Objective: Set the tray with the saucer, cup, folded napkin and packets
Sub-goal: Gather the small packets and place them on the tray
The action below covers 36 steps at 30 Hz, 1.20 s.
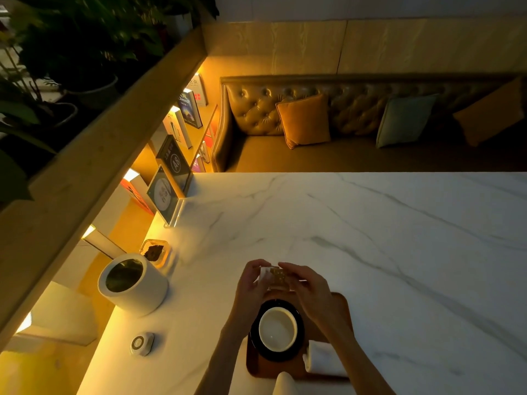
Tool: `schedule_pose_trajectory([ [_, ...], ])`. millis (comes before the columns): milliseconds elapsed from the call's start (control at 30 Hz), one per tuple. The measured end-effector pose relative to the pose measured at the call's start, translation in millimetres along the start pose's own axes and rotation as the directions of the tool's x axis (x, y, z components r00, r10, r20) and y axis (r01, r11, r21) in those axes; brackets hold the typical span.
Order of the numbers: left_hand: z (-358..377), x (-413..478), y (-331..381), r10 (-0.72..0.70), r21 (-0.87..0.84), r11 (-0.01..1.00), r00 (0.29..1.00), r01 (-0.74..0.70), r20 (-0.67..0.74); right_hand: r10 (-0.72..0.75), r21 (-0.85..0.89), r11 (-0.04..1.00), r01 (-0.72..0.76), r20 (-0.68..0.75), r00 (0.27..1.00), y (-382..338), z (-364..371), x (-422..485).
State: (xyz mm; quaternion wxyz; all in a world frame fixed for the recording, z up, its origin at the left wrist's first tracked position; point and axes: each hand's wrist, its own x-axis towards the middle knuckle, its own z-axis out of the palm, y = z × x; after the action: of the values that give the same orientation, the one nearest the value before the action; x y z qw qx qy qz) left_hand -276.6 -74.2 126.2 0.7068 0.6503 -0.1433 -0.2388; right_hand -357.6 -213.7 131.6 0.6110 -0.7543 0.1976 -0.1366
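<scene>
Both my left hand (251, 283) and right hand (306, 289) grip small packets (275, 276) above the tray (340, 306), beyond the cup (278, 329) on its saucer (299, 323); napkin (323, 357) lies right.

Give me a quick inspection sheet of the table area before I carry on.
Surface: white marble table, dimly lit, warm lamp glow from the left.
Job's things: wooden tray at the near edge; white cup standing on the black saucer on the tray; folded napkin at the tray's right side; packets held above the tray's far end.
Clutter: white canister, small glass dish, round white gadget, sign stand.
Grippers: left hand and right hand both grip the packets.
Cables: nothing seen.
Surroundings: cushioned bench, bookshelf, plants.
</scene>
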Motion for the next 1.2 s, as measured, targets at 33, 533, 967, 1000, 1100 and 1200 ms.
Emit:
schedule_pose_trajectory([
  [33,0,0,2,0.013,0.020,1.000,1.000,-0.013,0.002,-0.015,-0.016,1.000,0.015,-0.006,1.000,0,-1,-1],
  [533,15,-5,14,0.131,-0.021,0.991,0.991,-0.131,-0.018,0.073,0.241,0.968,-0.063,-0.033,0.997,-10,-2,-2],
  [967,27,2,10,0.158,0.227,0.965,0.981,-0.129,-0.115,0.078,0.149,0.987,-0.052,-0.175,0.981,-13,2,-7],
  [1000,29,2,9,0.167,0.252,0.958,0.980,-0.135,-0.112,0.070,0.118,0.992,-0.050,-0.172,0.983,-13,2,-9],
  [1100,35,3,4,0.173,0.267,0.954,0.978,-0.136,-0.120,-0.003,-0.001,1.000,0.002,-0.170,0.985,-16,-1,-15],
  [1200,38,5,2,0.174,0.269,0.954,0.977,-0.135,-0.125,-0.234,-0.237,0.952,0.196,-0.144,0.961,-17,-4,-18],
])
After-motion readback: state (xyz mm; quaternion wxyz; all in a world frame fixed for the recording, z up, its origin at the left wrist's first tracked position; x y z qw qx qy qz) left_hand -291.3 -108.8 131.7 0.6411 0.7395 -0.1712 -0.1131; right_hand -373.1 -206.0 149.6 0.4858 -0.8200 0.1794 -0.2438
